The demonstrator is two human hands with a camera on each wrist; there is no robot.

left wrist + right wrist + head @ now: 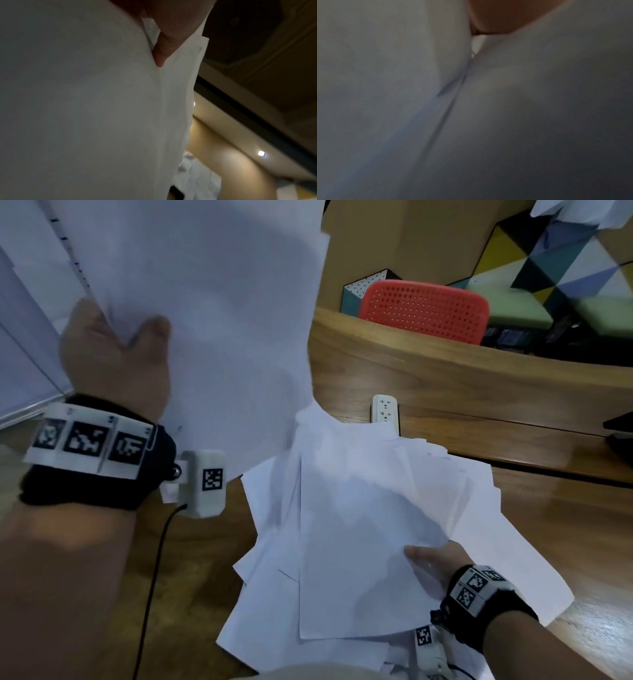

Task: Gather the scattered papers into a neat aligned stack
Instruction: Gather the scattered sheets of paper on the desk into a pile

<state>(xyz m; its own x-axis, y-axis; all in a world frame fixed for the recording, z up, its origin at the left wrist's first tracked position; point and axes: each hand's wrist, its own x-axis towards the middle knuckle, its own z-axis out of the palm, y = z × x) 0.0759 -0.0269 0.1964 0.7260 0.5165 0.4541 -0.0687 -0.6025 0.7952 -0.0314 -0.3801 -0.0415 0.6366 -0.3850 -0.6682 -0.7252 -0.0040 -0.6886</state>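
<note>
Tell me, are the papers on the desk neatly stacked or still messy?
Still messy: the papers on the desk lie fanned at different angles, corners sticking out, not aligned.

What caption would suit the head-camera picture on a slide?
Left hand lifts a bundle of white sheets while right hand grips the messy pile on the wooden desk.

left hand (113, 354) raised, right hand (435, 563) low, both pinching
</note>
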